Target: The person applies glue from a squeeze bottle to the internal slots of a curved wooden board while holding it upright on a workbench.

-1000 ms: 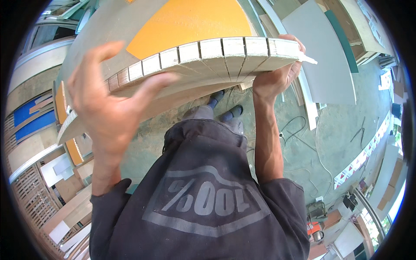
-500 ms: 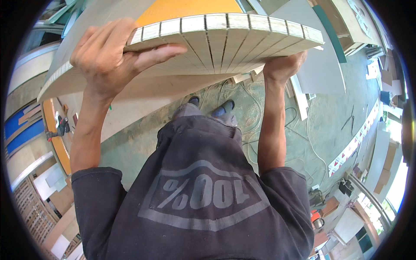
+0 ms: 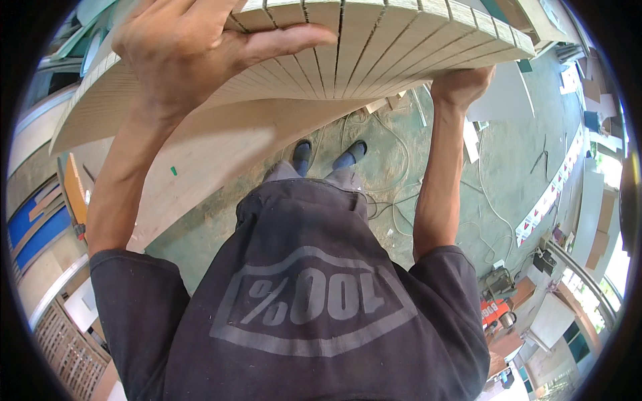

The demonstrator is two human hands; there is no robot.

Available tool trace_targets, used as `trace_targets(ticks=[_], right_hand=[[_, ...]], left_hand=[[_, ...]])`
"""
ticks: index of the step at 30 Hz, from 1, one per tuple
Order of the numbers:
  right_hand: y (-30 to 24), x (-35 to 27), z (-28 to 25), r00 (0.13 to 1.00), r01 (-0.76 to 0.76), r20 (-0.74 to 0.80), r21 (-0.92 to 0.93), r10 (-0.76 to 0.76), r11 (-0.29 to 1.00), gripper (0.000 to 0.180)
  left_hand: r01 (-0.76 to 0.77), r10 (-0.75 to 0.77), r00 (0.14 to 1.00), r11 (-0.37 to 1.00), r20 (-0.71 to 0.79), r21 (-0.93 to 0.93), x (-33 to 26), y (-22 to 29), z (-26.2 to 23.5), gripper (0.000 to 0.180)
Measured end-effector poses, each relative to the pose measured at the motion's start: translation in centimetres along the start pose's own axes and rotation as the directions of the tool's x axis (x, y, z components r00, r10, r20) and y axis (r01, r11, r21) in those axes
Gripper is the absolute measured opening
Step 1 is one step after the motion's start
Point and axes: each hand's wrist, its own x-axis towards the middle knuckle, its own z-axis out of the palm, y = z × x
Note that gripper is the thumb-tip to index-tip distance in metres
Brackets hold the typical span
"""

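Observation:
Both of my hands hold a bent plywood panel, lifted at the top of the view, with rows of dark parallel saw cuts fanning across its face. At the panel's left part, my left hand is closed over the near edge, its thumb lying along the grooved face. My right hand grips the panel's right end from below, with its fingers partly hidden by the wood. The panel's far side lies out of sight.
A large pale sheet lies below the panel at the left, a small green piece on it. Cables trail over the green floor near my feet. Blue boards and wood strips are stacked at the left; a red box sits at lower right.
The panel and both hands have come higher and closer to the view. My right hand has shifted right and up, and the orange board behind the panel is now hidden.

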Motion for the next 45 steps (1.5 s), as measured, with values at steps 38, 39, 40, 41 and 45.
trace_targets(ticks=[38, 39, 40, 41, 45], right_hand=[[1.1, -1.3, 3.0, 0.919, -0.267, 0.03, 0.783, 0.394, 0.563, 0.065], [1.0, -1.2, 3.0, 0.924, -0.256, 0.017, 0.771, 0.383, 0.583, 0.065], [1.0, -1.1, 2.8, 0.929, -0.243, 0.0, 0.753, 0.37, 0.612, 0.064], [1.1, -0.9, 2.3, 0.933, -0.228, -0.024, 0.73, 0.358, 0.645, 0.064], [1.0, -0.7, 3.0, 0.957, -0.167, -0.082, 0.627, 0.277, 0.761, 0.063]], left_hand=[[0.117, -0.066, 0.952, 0.981, 0.3, -0.155, 4.8, 3.9, 0.9, 0.07], [0.101, -0.058, 0.952, 0.986, 0.302, -0.129, 4.8, 3.8, 0.9, 0.069], [0.105, -0.062, 0.948, 0.987, 0.311, -0.124, 4.8, 3.7, 0.9, 0.065], [0.109, -0.064, 0.946, 0.986, 0.318, -0.123, 4.9, 3.7, 0.9, 0.061], [0.173, -0.109, 0.92, 0.975, 0.376, -0.141, 4.3, 3.3, 0.9, 0.049]])
